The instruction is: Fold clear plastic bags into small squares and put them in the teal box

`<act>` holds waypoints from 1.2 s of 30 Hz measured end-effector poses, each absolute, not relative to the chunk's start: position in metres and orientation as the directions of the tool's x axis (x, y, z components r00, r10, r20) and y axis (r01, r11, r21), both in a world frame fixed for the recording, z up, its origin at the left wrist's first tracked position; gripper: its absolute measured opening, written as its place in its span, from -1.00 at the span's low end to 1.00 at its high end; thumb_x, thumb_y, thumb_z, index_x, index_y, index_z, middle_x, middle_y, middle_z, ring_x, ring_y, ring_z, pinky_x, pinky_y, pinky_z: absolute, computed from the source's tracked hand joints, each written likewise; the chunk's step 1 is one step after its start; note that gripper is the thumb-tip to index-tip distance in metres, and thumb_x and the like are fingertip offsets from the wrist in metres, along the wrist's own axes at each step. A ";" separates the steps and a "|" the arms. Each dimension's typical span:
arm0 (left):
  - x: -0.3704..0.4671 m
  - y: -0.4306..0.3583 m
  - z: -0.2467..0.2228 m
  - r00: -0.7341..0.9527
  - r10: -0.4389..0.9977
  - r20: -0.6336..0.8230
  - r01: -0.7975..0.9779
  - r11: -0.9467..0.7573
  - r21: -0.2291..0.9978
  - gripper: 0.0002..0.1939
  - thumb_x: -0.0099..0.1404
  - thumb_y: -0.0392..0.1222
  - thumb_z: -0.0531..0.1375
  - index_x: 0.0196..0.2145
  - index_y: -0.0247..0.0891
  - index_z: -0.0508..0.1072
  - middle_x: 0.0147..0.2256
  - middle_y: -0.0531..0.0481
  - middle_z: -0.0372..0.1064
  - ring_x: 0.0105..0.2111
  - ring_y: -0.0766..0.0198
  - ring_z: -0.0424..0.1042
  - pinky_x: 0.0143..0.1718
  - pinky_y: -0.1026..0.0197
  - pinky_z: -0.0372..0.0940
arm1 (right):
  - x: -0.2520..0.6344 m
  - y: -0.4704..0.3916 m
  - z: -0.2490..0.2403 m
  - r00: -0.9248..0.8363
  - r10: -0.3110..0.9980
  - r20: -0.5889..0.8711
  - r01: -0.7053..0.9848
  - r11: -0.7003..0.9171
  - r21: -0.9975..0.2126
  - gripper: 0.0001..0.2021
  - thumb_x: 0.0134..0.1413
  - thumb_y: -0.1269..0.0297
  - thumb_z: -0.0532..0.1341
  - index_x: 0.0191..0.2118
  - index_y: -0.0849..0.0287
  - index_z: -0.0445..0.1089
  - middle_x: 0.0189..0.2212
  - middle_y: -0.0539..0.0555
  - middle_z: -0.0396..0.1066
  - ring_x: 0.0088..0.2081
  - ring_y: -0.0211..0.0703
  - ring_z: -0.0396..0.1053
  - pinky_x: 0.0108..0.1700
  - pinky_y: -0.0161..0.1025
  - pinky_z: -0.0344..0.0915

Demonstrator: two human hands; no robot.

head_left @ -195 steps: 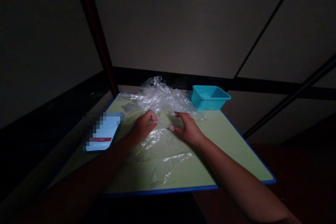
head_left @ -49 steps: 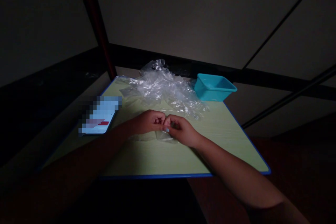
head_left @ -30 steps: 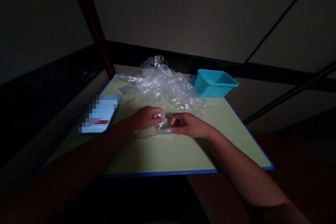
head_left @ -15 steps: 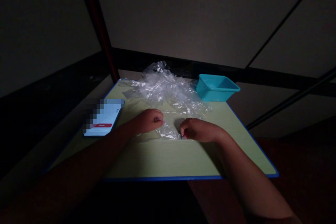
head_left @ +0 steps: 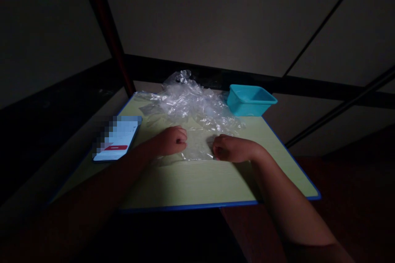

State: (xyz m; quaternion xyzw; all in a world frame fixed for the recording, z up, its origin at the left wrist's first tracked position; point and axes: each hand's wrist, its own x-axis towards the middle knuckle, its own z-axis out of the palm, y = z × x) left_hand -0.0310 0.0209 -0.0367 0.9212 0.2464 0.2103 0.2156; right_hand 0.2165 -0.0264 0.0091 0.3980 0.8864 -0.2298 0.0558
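Observation:
A clear plastic bag (head_left: 199, 148) lies flat on the table between my two hands. My left hand (head_left: 173, 140) is closed at the bag's left side, its fingers curled in and pressed on the plastic. At the right side, my right hand (head_left: 230, 148) is also closed, pinching the bag near its front corner. The fingertips of both hands are partly hidden. Just beyond them, a crumpled heap of clear plastic bags (head_left: 185, 100) spreads over the back of the table.
A turquoise plastic basket (head_left: 251, 109) stands at the table's back right corner. On the left lies a phone (head_left: 123, 139) with a lit screen, partly blurred out. The pale table (head_left: 185, 185) has a blue edge, and dark panels rise behind it.
The whole view has shifted slightly. My left hand has drawn a little away from my right, and the bag between them looks flatter and more spread out.

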 end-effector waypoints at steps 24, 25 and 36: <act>-0.028 0.019 -0.037 0.777 0.554 0.299 0.406 -0.804 0.435 -0.77 0.17 -0.25 0.08 -0.63 -0.26 0.20 -0.52 0.04 0.21 -0.41 0.28 0.23 -0.30 0.24 0.12 | 0.202 -0.034 0.011 -0.558 0.811 0.175 0.358 0.426 -0.831 -0.73 0.12 0.10 0.19 -0.43 0.21 0.25 -0.51 -0.05 0.20 -0.45 -0.31 0.15 -0.40 -0.35 0.11; -0.028 0.019 -0.037 0.774 0.556 0.303 0.407 -0.803 0.435 -0.76 0.17 -0.24 0.08 -0.63 -0.26 0.21 -0.53 0.04 0.21 -0.42 0.28 0.23 -0.30 0.24 0.12 | 0.199 -0.036 0.009 -0.585 0.800 0.130 0.289 0.356 -0.889 -0.69 0.11 0.04 0.19 -0.42 0.21 0.25 -0.53 -0.06 0.19 -0.48 -0.33 0.14 -0.43 -0.36 0.11; -0.027 0.021 -0.038 0.748 0.587 0.310 0.425 -0.782 0.456 -0.77 0.21 -0.20 0.10 -0.58 -0.27 0.32 -0.53 0.03 0.26 -0.42 0.28 0.24 -0.30 0.25 0.13 | 0.181 -0.032 -0.021 -0.653 0.756 -0.056 0.172 0.075 -0.982 -0.58 0.04 -0.09 0.21 -0.32 0.26 0.37 -0.52 -0.04 0.33 -0.59 -0.41 0.25 -0.52 -0.40 0.23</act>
